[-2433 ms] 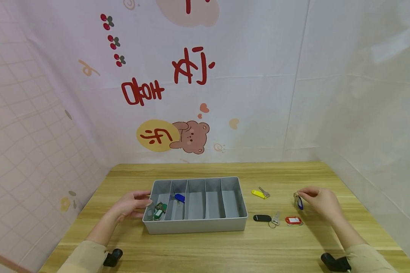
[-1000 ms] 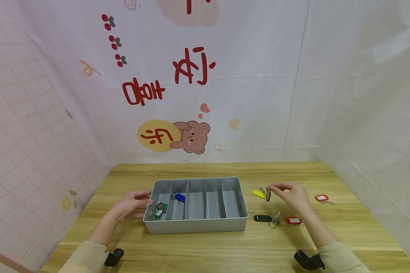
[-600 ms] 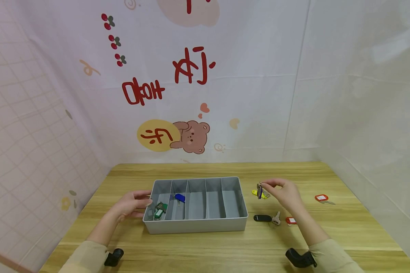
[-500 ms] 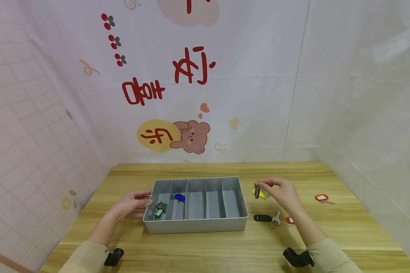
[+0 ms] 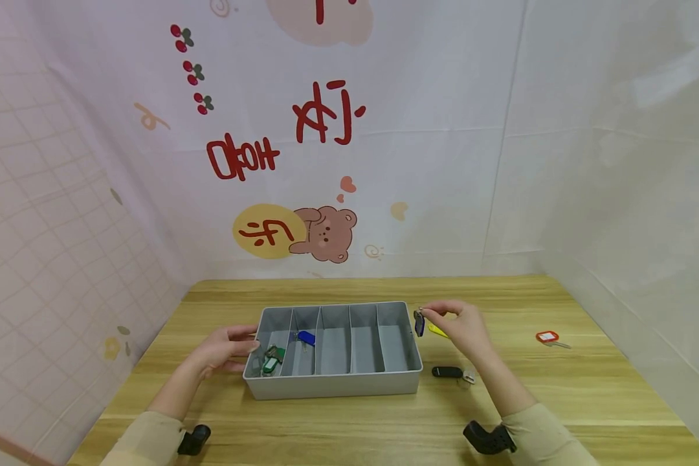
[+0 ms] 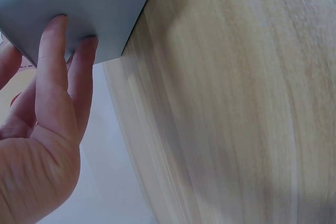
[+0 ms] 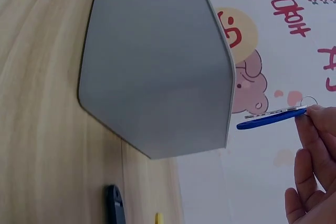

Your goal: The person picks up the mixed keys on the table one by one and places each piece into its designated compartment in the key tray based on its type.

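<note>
Between my right hand's (image 5: pixel 460 327) thumb and fingertips hangs a key with a blue tag (image 5: pixel 419 323), pinched by its ring. It is raised just beside the right rim of a grey divided box (image 5: pixel 332 386). In the right wrist view the blue key tag (image 7: pixel 270 120) points toward that rim, the key lying along it. My left hand (image 5: pixel 224 349) holds the box's left end, thumb at the rim; in the left wrist view its fingers (image 6: pixel 52 72) press the outer wall. Green-tagged keys (image 5: pixel 272 360) fill the leftmost compartment, and a blue-tagged key (image 5: pixel 306 338) lies in the second.
Right of the box, a yellow tag (image 5: pixel 439 331) lies partly behind my right hand. Nearer the front rests a black-tagged key (image 5: pixel 447 372). Farther right is a red-tagged key (image 5: pixel 547 337). A printed white curtain (image 5: pixel 431 162) hangs behind the wooden table (image 5: pixel 338 427).
My right hand has carried the blue-tagged key leftward from the table's right side to the box's right rim. A red tag near the front is now covered by my forearm. The left hand stays put.
</note>
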The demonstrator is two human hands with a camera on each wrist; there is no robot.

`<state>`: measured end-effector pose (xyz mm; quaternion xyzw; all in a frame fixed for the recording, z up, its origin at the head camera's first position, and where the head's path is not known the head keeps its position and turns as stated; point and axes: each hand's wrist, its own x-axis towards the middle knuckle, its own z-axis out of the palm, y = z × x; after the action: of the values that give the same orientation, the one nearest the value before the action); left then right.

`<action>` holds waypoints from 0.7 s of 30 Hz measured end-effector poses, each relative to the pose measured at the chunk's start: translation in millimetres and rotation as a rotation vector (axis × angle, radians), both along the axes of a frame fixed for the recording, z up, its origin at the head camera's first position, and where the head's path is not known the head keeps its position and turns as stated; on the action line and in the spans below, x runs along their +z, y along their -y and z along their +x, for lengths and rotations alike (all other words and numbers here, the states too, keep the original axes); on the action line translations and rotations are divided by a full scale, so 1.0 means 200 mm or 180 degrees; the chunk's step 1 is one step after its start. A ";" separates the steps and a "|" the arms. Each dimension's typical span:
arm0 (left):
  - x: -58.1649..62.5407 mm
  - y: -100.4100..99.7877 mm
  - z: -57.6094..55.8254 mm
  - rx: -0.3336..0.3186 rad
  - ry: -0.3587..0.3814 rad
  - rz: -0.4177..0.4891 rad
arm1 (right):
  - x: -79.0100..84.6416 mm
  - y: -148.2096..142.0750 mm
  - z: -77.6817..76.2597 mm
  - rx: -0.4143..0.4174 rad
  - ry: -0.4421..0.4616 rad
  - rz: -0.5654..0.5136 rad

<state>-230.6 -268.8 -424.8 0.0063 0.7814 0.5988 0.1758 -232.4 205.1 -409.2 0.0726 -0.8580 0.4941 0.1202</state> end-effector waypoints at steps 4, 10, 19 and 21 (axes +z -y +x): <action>-0.01 0.00 0.00 -0.0012 0.0007 0.0018 | 0.01 0.05 -0.01 0.0083 -0.0112 -0.0041; -0.01 0.01 0.00 -0.0039 0.0014 0.0035 | 0.03 0.12 -0.02 0.0207 -0.0244 -0.0069; -0.01 0.01 -0.01 -0.0010 0.0014 0.0039 | 0.05 0.24 -0.02 0.0346 -0.0279 -0.0173; -0.01 0.01 -0.01 -0.0013 0.0021 0.0052 | 0.05 0.26 -0.02 0.0385 -0.0263 -0.0204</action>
<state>-232.1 -270.7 -427.4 0.0074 0.7758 0.6048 0.1796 -236.2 152.3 -399.0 0.1408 -0.8301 0.5242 0.1277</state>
